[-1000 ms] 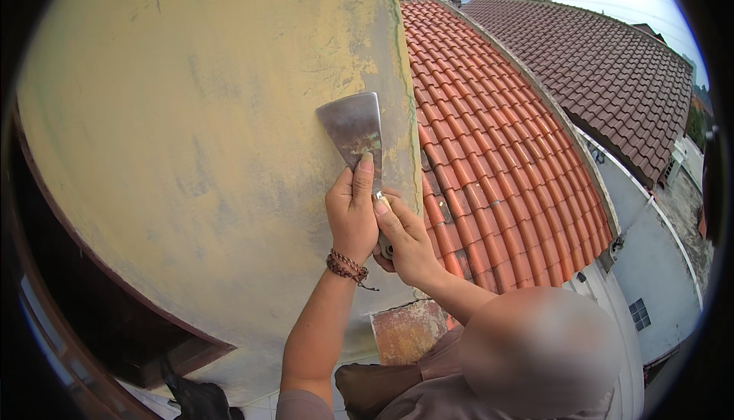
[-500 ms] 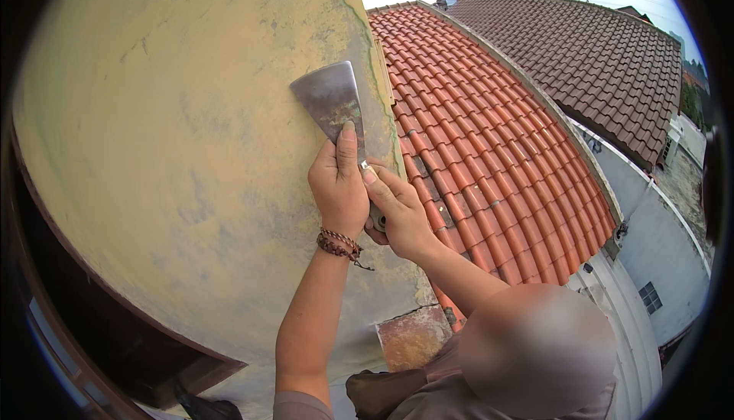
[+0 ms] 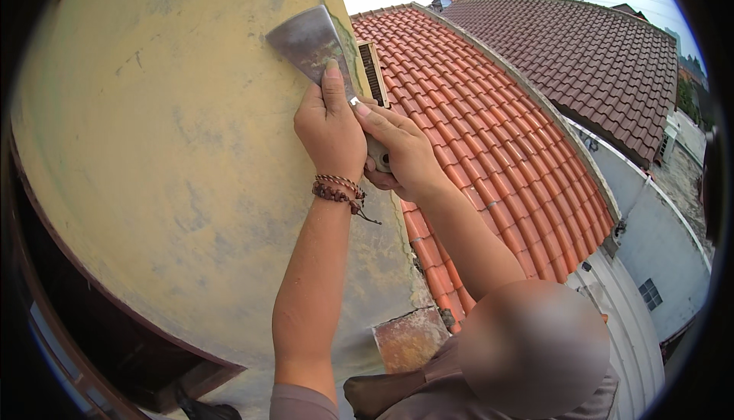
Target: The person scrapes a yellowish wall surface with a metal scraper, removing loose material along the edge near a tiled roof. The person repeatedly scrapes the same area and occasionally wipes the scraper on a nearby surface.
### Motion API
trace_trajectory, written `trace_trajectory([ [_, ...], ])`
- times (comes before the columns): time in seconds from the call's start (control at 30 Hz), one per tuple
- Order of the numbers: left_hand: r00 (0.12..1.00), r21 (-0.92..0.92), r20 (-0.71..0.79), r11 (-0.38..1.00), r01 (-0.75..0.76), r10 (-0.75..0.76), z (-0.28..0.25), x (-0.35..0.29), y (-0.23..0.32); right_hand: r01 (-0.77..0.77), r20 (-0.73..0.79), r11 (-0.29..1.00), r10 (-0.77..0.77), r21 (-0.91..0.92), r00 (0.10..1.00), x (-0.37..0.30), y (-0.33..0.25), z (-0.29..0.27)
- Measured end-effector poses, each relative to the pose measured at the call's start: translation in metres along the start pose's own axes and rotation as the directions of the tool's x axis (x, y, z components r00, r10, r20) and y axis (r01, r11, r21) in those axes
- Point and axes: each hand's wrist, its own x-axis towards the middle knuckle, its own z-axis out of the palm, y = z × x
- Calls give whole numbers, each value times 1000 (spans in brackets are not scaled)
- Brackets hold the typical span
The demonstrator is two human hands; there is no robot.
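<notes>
A wide metal scraper (image 3: 307, 40), its flared blade smudged with residue near the neck, lies against or just over the yellow wall (image 3: 153, 152), close to the wall's right edge. My left hand (image 3: 330, 126), bracelets on its wrist, grips the lower blade with the thumb laid along the metal. Around the handle my right hand (image 3: 405, 151) is closed, its thumb near the neck; the handle's pale end with a hole shows below the fingers. Whether the blade edge touches the wall I cannot tell. Worn, greyish patches and a green-stained crack mark the wall surface.
An orange tiled roof (image 3: 489, 137) slopes away right of the wall, with a vent frame (image 3: 372, 74) at the wall's edge. Farther off stands a brown tiled roof (image 3: 566, 53). A dark opening (image 3: 99, 328) with a reddish frame is at lower left; a stained ledge (image 3: 411, 340) sits below my arms.
Both hands have moved up and slightly left along the wall, carrying the scraper with them. The grip looks the same. The vent frame by the wall's edge shows more now.
</notes>
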Motion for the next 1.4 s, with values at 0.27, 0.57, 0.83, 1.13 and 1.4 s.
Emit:
trace_trajectory([
  [0.27,997,83,-56,996,-44,49,7,-1,-7,-56,-20,992,58,113,998,-7,-6,-3],
  [0.57,997,49,-52,998,-49,52,12,4,16,-70,75,996,66,53,995,-2,-19,-7],
  [0.83,995,128,-8,987,-102,104,2,30,21,-31,51,991,24,130,998,4,-27,18],
  [1.13,996,225,85,974,-37,18,-24,23,20,7,64,977,-21,211,998,-1,6,34],
  [1.4,996,196,87,980,11,-29,-26,3,3,16,29,984,-21,176,999,-7,26,24],
])
